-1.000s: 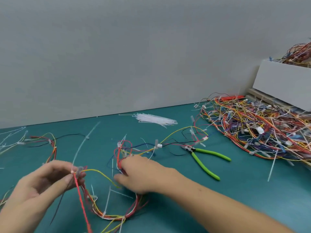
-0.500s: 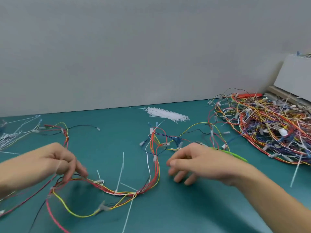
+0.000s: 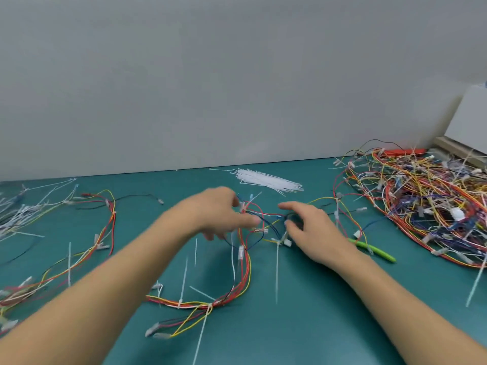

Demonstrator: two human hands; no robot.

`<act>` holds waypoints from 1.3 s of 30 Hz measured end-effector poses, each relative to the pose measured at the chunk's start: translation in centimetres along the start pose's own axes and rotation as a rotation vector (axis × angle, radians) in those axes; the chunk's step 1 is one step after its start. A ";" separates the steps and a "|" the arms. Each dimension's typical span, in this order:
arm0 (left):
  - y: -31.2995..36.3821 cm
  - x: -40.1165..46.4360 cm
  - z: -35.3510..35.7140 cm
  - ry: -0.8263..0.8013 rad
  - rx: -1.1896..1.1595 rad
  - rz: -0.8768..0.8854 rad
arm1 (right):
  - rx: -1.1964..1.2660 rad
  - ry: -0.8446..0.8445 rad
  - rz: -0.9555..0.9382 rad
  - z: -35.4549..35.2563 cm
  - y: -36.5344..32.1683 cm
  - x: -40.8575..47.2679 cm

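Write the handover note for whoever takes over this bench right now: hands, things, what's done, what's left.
Left hand: at the loose end of the wire harness; too blurred to tell its grip.
Right hand: thumb and forefinger either side of that end's dark wires; grip unclear.
Things: cable ties near the wall; green cutters beside the right wrist; harness pile far right.
Done: the harness trunk is tied in several places, with the tie tails uncut.
Left: probably tie the loose end between the hands, then trim the tails.
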State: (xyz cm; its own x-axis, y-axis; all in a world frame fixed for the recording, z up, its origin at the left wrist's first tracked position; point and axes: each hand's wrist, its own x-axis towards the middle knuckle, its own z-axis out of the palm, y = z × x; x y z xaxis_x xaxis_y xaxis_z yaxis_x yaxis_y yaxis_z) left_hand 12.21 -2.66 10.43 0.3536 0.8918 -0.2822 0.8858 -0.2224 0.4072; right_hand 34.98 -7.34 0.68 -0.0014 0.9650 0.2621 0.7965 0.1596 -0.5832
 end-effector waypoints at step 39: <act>-3.6 2.8 -0.2 0.639 -1.612 0.281 | -0.040 0.421 0.052 -5.2 2.9 0.2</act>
State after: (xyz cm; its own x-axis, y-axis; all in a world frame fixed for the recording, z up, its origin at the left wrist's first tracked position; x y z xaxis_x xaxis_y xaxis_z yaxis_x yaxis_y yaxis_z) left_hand 9.91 0.68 8.37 -0.0830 0.9874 0.1348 -0.4706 -0.1580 0.8681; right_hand 40.43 -7.73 3.11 0.2795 0.8010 0.5294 0.8118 0.0973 -0.5758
